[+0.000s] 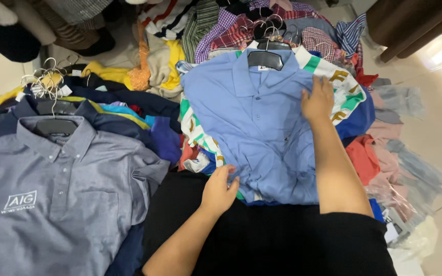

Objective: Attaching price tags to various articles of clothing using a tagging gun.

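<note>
Blue polo shirt [254,125] lies face up on a black hanger [265,57], topmost on a heap of clothes on the floor, directly ahead of the person. Left hand [220,190] rests at the shirt's lower hem, its fingers curled over and pinching the bunched edge of the cloth. Right hand [318,99] lies flat and open, palm down, on the shirt's sleeve side, pressing the fabric without grasping it. Beneath that sleeve shows a white shirt with green and gold trim [339,84]. Well to the left lies a grey polo shirt [57,199] on its own hanger, atop a stack of navy garments [124,99]. Checked shirts [241,30] are piled beyond the collar.
</note>
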